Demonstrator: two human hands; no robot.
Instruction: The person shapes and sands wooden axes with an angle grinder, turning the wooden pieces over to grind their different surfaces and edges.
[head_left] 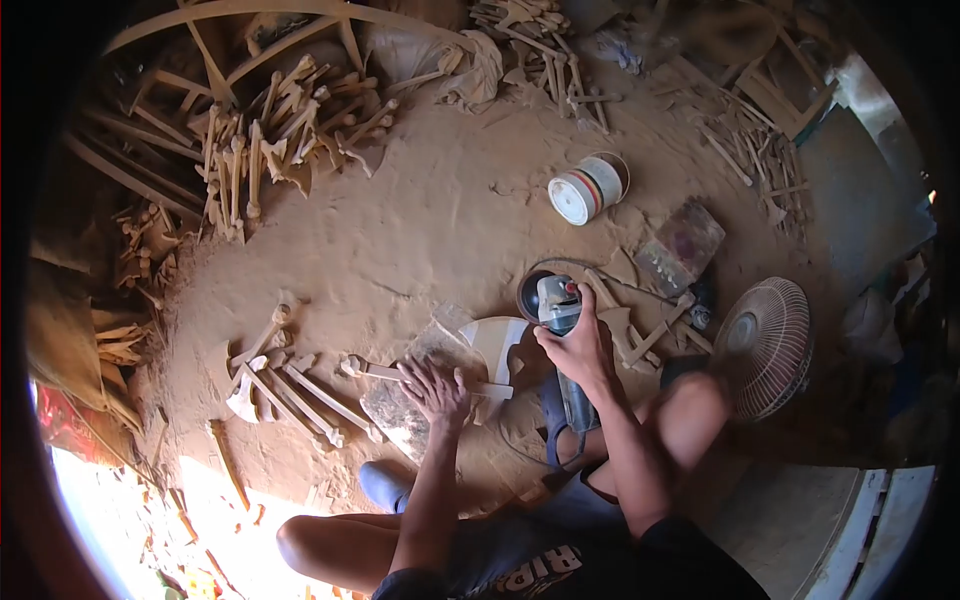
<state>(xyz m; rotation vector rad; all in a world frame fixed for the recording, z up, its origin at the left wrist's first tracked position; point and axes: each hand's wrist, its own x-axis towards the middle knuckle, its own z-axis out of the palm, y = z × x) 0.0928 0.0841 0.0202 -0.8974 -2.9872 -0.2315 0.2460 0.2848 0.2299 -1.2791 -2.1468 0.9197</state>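
Note:
A long pale bone (382, 370) lies across a rough stone block (392, 412), its knobbed end pointing left. My left hand (436, 388) rests flat on the bone with its fingers spread. My right hand (582, 347) is wrapped round an angle grinder (558, 306), held right of the block and apart from the bone. The grinder's dark round disc (530, 293) faces left. Beyond the bone, a pale flat piece (496, 342) leans by the block. Several loose bones (300, 405) lie on the dusty ground left of my left hand.
A white striped bucket (588, 190) lies tipped ahead. A round caged fan (765, 345) stands at the right, near my knee. A stained block (682, 246) and several bones (640, 335) lie right of the grinder. A large bone pile (285, 140) fills the far left.

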